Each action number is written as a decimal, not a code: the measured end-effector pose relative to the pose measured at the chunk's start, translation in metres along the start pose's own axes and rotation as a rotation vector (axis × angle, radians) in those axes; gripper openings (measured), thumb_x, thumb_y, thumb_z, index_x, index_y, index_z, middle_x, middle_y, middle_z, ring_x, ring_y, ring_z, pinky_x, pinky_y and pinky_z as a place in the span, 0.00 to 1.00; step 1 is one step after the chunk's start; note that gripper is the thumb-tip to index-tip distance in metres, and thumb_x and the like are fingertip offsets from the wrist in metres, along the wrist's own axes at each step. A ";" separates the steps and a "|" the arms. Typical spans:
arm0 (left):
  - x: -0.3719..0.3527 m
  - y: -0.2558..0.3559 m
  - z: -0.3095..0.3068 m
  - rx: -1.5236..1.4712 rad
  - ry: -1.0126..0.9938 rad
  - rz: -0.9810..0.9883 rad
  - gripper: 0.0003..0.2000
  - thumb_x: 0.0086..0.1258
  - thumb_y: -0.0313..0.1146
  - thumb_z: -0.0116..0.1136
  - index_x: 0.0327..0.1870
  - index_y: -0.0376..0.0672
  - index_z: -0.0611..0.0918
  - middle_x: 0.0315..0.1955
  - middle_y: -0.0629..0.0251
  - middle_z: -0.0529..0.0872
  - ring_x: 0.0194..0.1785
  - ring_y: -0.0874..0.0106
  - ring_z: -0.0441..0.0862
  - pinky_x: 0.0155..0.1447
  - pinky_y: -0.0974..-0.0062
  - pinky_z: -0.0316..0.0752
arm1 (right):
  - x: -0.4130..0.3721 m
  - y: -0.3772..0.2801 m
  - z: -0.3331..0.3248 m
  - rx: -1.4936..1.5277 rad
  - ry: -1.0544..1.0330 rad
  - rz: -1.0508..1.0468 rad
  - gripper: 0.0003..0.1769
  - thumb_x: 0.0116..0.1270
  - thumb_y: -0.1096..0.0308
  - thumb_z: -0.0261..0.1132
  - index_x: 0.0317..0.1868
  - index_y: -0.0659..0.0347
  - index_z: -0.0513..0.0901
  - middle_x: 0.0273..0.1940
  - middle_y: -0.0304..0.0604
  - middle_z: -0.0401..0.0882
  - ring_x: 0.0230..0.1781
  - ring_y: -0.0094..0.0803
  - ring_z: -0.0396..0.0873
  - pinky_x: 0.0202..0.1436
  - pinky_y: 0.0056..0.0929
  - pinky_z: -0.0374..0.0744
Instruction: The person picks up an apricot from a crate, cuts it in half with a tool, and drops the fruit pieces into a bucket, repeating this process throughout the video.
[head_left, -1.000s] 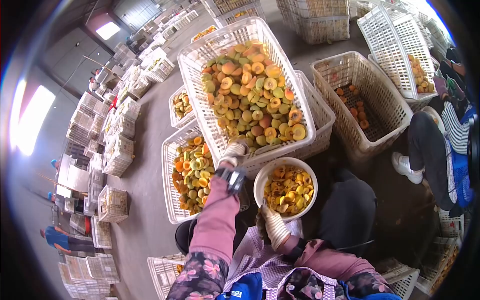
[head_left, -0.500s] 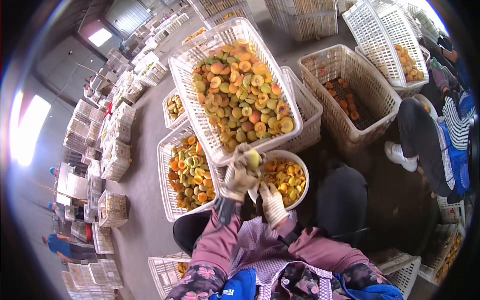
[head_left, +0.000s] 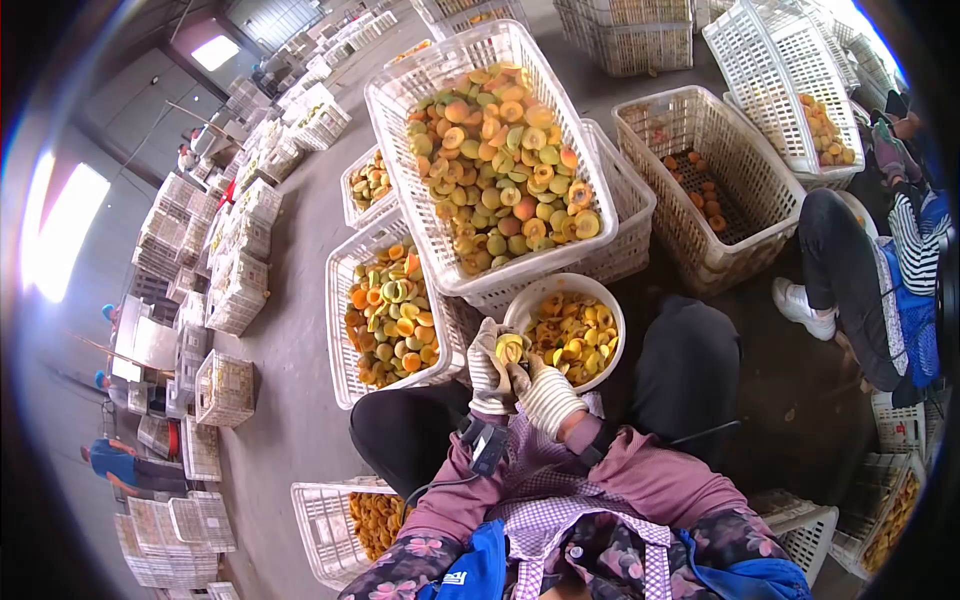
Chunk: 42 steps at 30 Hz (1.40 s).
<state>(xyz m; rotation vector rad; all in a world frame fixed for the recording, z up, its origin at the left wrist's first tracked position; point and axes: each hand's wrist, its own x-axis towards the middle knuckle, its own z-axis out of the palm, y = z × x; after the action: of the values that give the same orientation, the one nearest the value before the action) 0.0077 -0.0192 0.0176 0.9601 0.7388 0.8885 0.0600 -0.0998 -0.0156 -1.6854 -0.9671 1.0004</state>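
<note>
The left hand (head_left: 489, 370), in a pale knitted glove with worn grey fingers, has a small fruit (head_left: 509, 348) pinched in its curled fingers. The right hand (head_left: 550, 394), in a ribbed, cream-striped glove, comes in from the other side with its fingers bent close against the fruit's lower edge; I can't tell whether a tool is tucked in there. The two gloves meet over the lap, just this side of the bowl.

The fruit is yellow-green and roundish, a paler yellow face turned up towards the wearer's eyes. It looks too round, and is too much covered by the fingers, for me to make out a long axis.

Just beyond the grip and a bit to the right, the round white bowl (head_left: 621, 328) holds moist-looking yellow pieces, curved and cup-shaped. Further beyond, tilted and resting on other crates, the big lattice crate (head_left: 400, 170) is heaped with orange and green fruit, many pieces showing cut faces with hollows. To the left of the grip sits a side crate (head_left: 339, 300) of similar fruit, its white plastic wall pierced with slots. Well off to the right stands a deep crate (head_left: 745, 272), grimy, with a few orange halves on its floor, and past it sits a co-worker (head_left: 912, 260) in striped sleeves.
</note>
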 end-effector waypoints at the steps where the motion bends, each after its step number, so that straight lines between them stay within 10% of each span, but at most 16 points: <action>1: 0.000 0.000 -0.001 -0.065 0.018 -0.020 0.19 0.75 0.45 0.41 0.33 0.38 0.75 0.25 0.61 0.80 0.28 0.73 0.78 0.34 0.78 0.74 | 0.003 0.009 0.008 0.003 -0.004 0.004 0.32 0.69 0.52 0.50 0.65 0.65 0.58 0.39 0.66 0.78 0.44 0.59 0.77 0.47 0.44 0.75; 4: 0.003 -0.002 -0.010 0.032 -0.070 0.052 0.17 0.73 0.45 0.45 0.32 0.39 0.75 0.24 0.61 0.81 0.27 0.74 0.77 0.33 0.78 0.72 | -0.003 -0.002 0.006 0.527 -0.087 0.120 0.15 0.73 0.64 0.51 0.53 0.65 0.71 0.39 0.38 0.75 0.35 0.26 0.71 0.39 0.22 0.74; 9: 0.000 0.015 -0.008 0.155 -0.200 -0.099 0.18 0.71 0.47 0.49 0.36 0.37 0.78 0.26 0.61 0.82 0.29 0.74 0.78 0.34 0.78 0.72 | -0.013 -0.019 -0.007 0.217 -0.065 0.046 0.16 0.72 0.63 0.51 0.54 0.65 0.71 0.38 0.38 0.77 0.33 0.27 0.73 0.38 0.25 0.75; 10: -0.025 0.022 0.020 0.181 -0.128 0.188 0.19 0.72 0.47 0.49 0.37 0.37 0.78 0.28 0.61 0.82 0.31 0.74 0.78 0.36 0.79 0.73 | -0.018 -0.035 -0.018 -0.010 -0.085 0.100 0.16 0.73 0.64 0.51 0.54 0.65 0.71 0.39 0.38 0.77 0.35 0.27 0.73 0.40 0.25 0.74; 11: -0.017 0.025 0.010 -0.100 -0.084 -0.153 0.16 0.72 0.44 0.50 0.37 0.37 0.78 0.29 0.62 0.82 0.33 0.75 0.77 0.37 0.79 0.72 | -0.020 -0.042 -0.022 -0.234 -0.106 0.153 0.17 0.73 0.64 0.51 0.54 0.66 0.71 0.39 0.39 0.77 0.37 0.26 0.73 0.42 0.25 0.74; 17: 0.000 0.036 -0.020 0.274 -0.372 -0.009 0.23 0.65 0.54 0.55 0.31 0.37 0.77 0.25 0.62 0.81 0.28 0.74 0.77 0.33 0.78 0.72 | -0.014 -0.001 0.016 0.635 -0.166 -0.004 0.17 0.70 0.66 0.57 0.57 0.60 0.71 0.45 0.34 0.75 0.40 0.23 0.70 0.42 0.22 0.74; 19: 0.007 0.040 -0.029 0.227 -0.652 -0.390 0.24 0.64 0.54 0.55 0.29 0.36 0.77 0.23 0.60 0.80 0.29 0.73 0.78 0.32 0.78 0.72 | -0.022 -0.004 0.011 0.588 -0.312 -0.077 0.18 0.71 0.58 0.54 0.54 0.61 0.73 0.47 0.48 0.77 0.46 0.34 0.73 0.52 0.30 0.72; 20: 0.007 0.042 -0.026 0.235 -0.677 -0.296 0.25 0.64 0.56 0.54 0.28 0.36 0.77 0.21 0.59 0.79 0.28 0.71 0.79 0.31 0.77 0.73 | -0.035 -0.046 -0.017 0.636 -0.461 0.376 0.16 0.71 0.56 0.54 0.48 0.59 0.76 0.38 0.42 0.77 0.37 0.28 0.72 0.41 0.25 0.73; 22: 0.003 0.045 -0.021 0.189 -0.653 -0.098 0.25 0.66 0.55 0.51 0.34 0.35 0.77 0.24 0.61 0.80 0.25 0.70 0.78 0.32 0.75 0.75 | -0.042 -0.045 -0.011 0.938 -0.452 0.323 0.18 0.69 0.47 0.54 0.37 0.54 0.76 0.21 0.33 0.69 0.17 0.22 0.64 0.21 0.20 0.65; 25: 0.042 0.073 -0.005 -1.387 -0.144 0.085 0.32 0.69 0.58 0.41 0.54 0.32 0.70 0.48 0.55 0.78 0.51 0.61 0.77 0.55 0.67 0.72 | -0.040 -0.047 -0.012 1.231 -0.337 0.497 0.22 0.66 0.42 0.54 0.30 0.52 0.72 0.14 0.31 0.64 0.10 0.24 0.60 0.14 0.22 0.61; 28: 0.141 0.024 -0.068 -0.688 -0.076 0.222 0.18 0.70 0.41 0.48 0.55 0.41 0.73 0.44 0.63 0.82 0.41 0.69 0.80 0.49 0.72 0.77 | -0.021 -0.035 -0.012 1.287 -0.001 0.712 0.21 0.65 0.41 0.56 0.27 0.48 0.71 0.14 0.31 0.61 0.10 0.22 0.57 0.13 0.20 0.59; 31: 0.225 -0.003 -0.042 0.310 -0.084 -0.018 0.21 0.66 0.45 0.50 0.51 0.38 0.77 0.51 0.55 0.80 0.59 0.57 0.74 0.55 0.64 0.73 | -0.013 -0.027 -0.005 1.307 -0.078 0.581 0.22 0.64 0.40 0.56 0.26 0.48 0.70 0.15 0.30 0.63 0.11 0.22 0.59 0.14 0.21 0.58; 33: 0.240 0.017 0.002 1.751 -0.547 0.079 0.21 0.61 0.41 0.55 0.54 0.45 0.76 0.51 0.53 0.80 0.59 0.53 0.73 0.57 0.61 0.71 | -0.007 -0.028 0.000 1.203 -0.014 0.565 0.22 0.65 0.41 0.56 0.27 0.50 0.70 0.17 0.30 0.65 0.12 0.22 0.61 0.14 0.21 0.59; 42: 0.284 -0.041 -0.032 1.788 -0.359 -0.098 0.30 0.54 0.43 0.61 0.60 0.48 0.69 0.51 0.45 0.77 0.59 0.52 0.73 0.60 0.62 0.69 | 0.000 -0.025 0.009 1.046 0.032 0.449 0.20 0.68 0.47 0.54 0.34 0.56 0.69 0.16 0.34 0.67 0.10 0.24 0.64 0.12 0.23 0.64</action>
<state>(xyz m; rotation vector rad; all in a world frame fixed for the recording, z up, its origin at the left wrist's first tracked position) 0.1211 0.2313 -0.0718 2.4931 1.1953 -0.3181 0.0477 -0.0907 0.0062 -0.9978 0.0524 1.4205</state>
